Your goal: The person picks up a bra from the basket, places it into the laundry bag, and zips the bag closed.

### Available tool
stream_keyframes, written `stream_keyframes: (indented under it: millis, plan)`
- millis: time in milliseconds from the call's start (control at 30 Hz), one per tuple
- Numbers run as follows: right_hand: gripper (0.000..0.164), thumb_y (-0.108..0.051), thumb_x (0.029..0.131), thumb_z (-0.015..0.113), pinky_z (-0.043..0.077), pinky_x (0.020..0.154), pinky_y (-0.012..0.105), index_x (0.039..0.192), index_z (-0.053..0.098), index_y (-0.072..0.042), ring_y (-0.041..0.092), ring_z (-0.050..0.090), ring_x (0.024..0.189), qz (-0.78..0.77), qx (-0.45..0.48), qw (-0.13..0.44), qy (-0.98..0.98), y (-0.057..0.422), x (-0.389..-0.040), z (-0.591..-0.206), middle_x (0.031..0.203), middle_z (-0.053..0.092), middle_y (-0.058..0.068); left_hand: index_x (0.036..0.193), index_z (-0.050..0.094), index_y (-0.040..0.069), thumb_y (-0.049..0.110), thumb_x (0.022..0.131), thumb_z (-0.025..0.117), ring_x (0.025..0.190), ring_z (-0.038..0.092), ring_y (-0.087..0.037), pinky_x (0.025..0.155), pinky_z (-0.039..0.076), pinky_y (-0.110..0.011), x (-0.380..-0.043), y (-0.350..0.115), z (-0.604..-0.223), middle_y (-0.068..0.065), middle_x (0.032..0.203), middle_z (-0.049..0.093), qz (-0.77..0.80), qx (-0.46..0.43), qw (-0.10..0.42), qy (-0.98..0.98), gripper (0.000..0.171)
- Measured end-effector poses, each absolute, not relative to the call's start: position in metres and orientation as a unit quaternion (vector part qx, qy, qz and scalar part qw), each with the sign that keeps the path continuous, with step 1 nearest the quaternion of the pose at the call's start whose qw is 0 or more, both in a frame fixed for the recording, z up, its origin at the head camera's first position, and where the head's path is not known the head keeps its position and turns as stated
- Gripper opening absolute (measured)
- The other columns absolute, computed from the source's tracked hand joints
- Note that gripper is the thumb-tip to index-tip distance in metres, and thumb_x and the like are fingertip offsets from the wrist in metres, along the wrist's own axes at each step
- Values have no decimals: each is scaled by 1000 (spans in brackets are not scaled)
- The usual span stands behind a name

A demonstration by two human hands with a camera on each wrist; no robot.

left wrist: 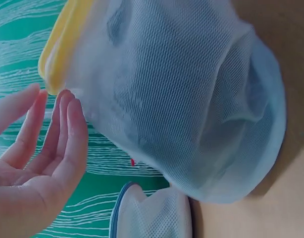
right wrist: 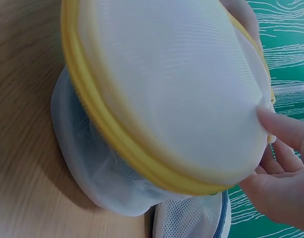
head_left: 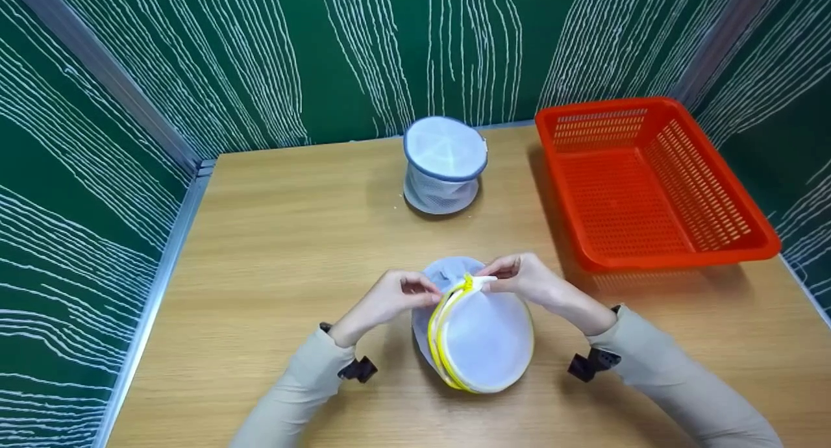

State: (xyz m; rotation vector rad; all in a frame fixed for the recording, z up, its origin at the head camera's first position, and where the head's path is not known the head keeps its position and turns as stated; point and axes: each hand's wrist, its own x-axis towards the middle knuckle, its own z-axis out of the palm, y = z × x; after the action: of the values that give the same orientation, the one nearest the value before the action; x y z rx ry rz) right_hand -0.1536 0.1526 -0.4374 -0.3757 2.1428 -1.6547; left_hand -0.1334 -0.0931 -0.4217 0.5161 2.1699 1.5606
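A pale mesh laundry bag with a yellow zipper rim stands tilted on the table, its round white end facing up and toward me. My right hand pinches the white fabric at the top of the rim; in the right wrist view, the thumb lies on the white end. On the other side, my left hand has its fingertips at the yellow edge. The left wrist view shows those fingers fairly straight beside the rim. The bag's grey-blue mesh body sags below.
A second mesh bag with a dark blue rim stands upright farther back. At the right of the table sits a red plastic basket. Green panels with white lines border the back and sides.
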Motion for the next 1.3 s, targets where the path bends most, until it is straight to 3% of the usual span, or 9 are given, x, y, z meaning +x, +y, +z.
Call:
stream_keyframes:
  millis: [267, 533, 700, 1000, 1300]
  plan:
    - [29, -6, 73, 70, 48, 69, 17, 96, 63, 10, 5, 60, 76, -584, -147, 196, 774, 151, -152, -438, 92, 65, 15, 100, 63, -3, 12, 82, 61, 67, 55, -12, 67, 50, -35, -154, -83, -411, -6, 88, 62, 536, 185, 213, 796, 24]
    - [27, -7, 73, 71, 49, 66, 18, 93, 65, 9, 5, 60, 72, -570, -159, 186, 784, 149, -152, -436, 88, 66, 17, 107, 61, -2, 13, 84, 59, 68, 53, -11, 65, 50, -27, -163, -67, -407, -9, 95, 62, 483, 227, 249, 808, 28]
    - [26, -8, 73, 71, 49, 65, 18, 92, 66, 8, 5, 59, 71, -560, -159, 182, 792, 149, -152, -437, 87, 66, 15, 103, 63, -2, 12, 83, 61, 65, 48, -8, 55, 41, -15, -162, -63, -407, -12, 91, 62, 468, 256, 240, 811, 24]
    - [25, -8, 72, 71, 48, 64, 17, 91, 67, 6, 4, 59, 70, -549, -155, 176, 802, 149, -153, -439, 86, 66, 14, 89, 67, 2, 13, 80, 65, 69, 50, -7, 62, 42, -17, -159, -62, -409, -2, 82, 60, 475, 276, 183, 815, 15]
    - [28, -10, 72, 72, 49, 66, 17, 93, 66, 7, 4, 60, 73, -565, -137, 172, 796, 152, -152, -439, 89, 66, 15, 85, 62, -1, 8, 82, 61, 76, 53, -12, 69, 47, -22, -146, -69, -409, -6, 83, 58, 437, 355, 63, 824, 9]
